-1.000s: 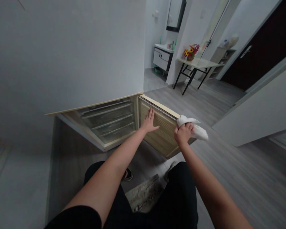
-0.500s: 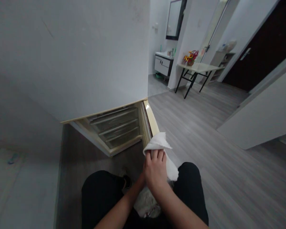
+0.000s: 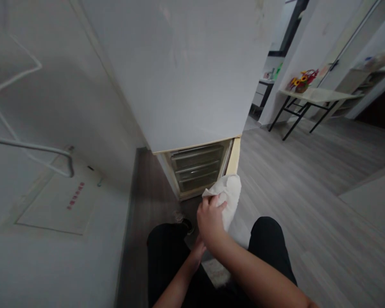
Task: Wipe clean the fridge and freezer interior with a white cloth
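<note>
A refrigerator's lower door [image 3: 233, 158] stands open, its cream-coloured edge pointing toward me. Over the top of that edge is a white cloth [image 3: 230, 190], hanging down along the door. My right hand [image 3: 211, 217] presses and grips the cloth from the left, with its fingers curled. Lower down, my left hand [image 3: 199, 249] is close to the door, under my right forearm. Its fingers are hidden. Inside the lower compartment, several clear-fronted drawers [image 3: 197, 164] are stacked and pushed in. The closed upper door [image 3: 192, 77] rises above.
My knees are bent on either side of the open door. A wall with a cable [image 3: 32, 149] and a hatch panel [image 3: 56, 201] runs along the left. At the back right, a folding table [image 3: 321, 95] bears a flower basket [image 3: 303, 83]. Grey wood-look floor [image 3: 295, 171] spreads rightward.
The view has swung left, bringing the wall and cable in. My right hand has turned and shifted to the door's left side; the cloth is now bunched over the edge.
</note>
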Available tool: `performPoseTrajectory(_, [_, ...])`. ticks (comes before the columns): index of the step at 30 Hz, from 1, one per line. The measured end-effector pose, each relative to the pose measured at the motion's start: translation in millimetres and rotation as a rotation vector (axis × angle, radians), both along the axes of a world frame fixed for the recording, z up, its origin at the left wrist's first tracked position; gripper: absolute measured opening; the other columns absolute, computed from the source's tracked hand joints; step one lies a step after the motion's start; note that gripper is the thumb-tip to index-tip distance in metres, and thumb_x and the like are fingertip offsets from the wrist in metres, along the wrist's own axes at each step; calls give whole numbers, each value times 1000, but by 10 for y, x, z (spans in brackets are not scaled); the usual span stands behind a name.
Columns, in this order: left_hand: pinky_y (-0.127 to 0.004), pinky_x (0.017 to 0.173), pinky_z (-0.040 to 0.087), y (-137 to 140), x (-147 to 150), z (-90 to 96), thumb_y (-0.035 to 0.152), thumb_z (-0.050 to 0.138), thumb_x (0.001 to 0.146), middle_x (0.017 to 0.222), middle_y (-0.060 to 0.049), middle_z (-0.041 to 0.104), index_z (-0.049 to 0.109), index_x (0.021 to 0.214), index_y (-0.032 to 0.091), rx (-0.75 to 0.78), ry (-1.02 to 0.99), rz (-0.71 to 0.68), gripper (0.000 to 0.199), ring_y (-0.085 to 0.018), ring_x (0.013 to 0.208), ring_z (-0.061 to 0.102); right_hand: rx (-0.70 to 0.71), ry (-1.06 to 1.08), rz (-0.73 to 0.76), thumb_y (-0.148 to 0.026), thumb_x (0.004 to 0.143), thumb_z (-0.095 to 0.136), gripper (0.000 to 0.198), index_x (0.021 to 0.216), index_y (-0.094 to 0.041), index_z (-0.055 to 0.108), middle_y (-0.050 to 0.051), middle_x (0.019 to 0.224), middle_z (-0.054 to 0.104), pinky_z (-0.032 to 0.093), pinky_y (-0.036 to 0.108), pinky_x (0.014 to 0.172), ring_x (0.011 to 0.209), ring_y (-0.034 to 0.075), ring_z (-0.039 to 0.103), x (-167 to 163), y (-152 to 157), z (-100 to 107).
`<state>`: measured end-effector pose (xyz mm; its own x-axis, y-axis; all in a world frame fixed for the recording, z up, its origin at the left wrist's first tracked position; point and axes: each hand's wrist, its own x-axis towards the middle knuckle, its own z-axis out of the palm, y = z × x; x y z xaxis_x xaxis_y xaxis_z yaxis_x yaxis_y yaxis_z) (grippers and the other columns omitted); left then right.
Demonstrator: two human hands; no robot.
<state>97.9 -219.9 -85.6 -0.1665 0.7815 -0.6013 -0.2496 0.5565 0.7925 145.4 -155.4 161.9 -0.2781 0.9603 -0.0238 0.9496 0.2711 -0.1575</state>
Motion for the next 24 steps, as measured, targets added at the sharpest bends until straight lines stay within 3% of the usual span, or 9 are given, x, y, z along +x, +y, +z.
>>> performPoseTrajectory(4, [-43, 107, 50, 25, -42, -58, 68, 65, 71, 143, -6, 60, 58, 137, 37, 46, -80, 79, 74, -34, 143, 47, 89, -12, -11, 2, 86, 35, 50, 123, 0, 69, 36, 131, 57, 34, 87, 85, 133, 58, 42, -338, 84, 15])
performPoseTrajectory(6, [-41, 109, 49, 28, -88, -27, 64, 70, 69, 150, -8, 55, 50, 145, 34, 82, -112, 100, 84, -33, 144, 45, 68, -52, 65, -1, 89, 35, 45, 120, -3, 69, 32, 122, 62, 45, 79, 81, 124, 53, 53, -426, 187, 96])
performPoseTrajectory(8, [-42, 112, 47, 0, -158, 9, 60, 75, 66, 159, -9, 44, 37, 154, 32, 115, -150, 97, 100, -32, 146, 43, 34, -10, 169, -6, 93, 38, 39, 115, -9, 69, 24, 113, 67, 54, 62, 80, 109, 41, 64, -406, 353, 196])
performPoseTrajectory(12, [-39, 111, 46, -126, -349, 63, 57, 81, 62, 170, -8, 22, 30, 158, 33, 154, -216, 59, 111, -32, 146, 43, 90, 479, 299, -21, 102, 35, 31, 111, -16, 64, 13, 107, 70, 53, 36, 87, 97, 23, 67, -15, 717, 238])
performPoseTrajectory(15, [-36, 100, 53, -214, -465, 90, 58, 77, 69, 163, -10, 38, 43, 150, 33, 119, -268, 123, 92, -29, 133, 58, 158, 746, 306, -35, 103, 35, 33, 109, -17, 61, 10, 101, 70, 50, 32, 85, 92, 21, 65, 470, 812, 37])
performPoseTrajectory(17, [-33, 89, 56, -238, -473, 97, 58, 73, 75, 145, -13, 59, 54, 139, 28, 81, -299, 132, 73, -26, 116, 69, 149, 727, 238, -40, 101, 39, 33, 106, -17, 62, 9, 96, 70, 49, 32, 81, 87, 22, 64, 792, 776, -161])
performPoseTrajectory(19, [-30, 77, 56, -221, -406, 92, 55, 73, 76, 122, -13, 71, 63, 124, 22, 44, -305, 89, 59, -25, 101, 74, 124, 698, 149, -42, 99, 41, 33, 103, -18, 63, 8, 88, 69, 48, 32, 75, 80, 22, 63, 1055, 719, -354])
performPoseTrajectory(21, [-27, 67, 53, -161, -274, 80, 51, 77, 73, 112, -12, 73, 64, 116, 21, 34, -273, 67, 54, -24, 91, 74, 122, 701, 62, -44, 98, 42, 34, 102, -18, 64, 7, 84, 68, 47, 33, 73, 77, 22, 62, 1222, 691, -504])
performPoseTrajectory(24, [-24, 61, 50, -8, -48, 64, 48, 77, 73, 109, -9, 70, 60, 121, 22, 65, -184, 132, 57, -20, 85, 72, 183, 781, -2, -43, 97, 43, 32, 102, -18, 63, 12, 106, 70, 50, 37, 86, 97, 24, 65, 1256, 716, -636])
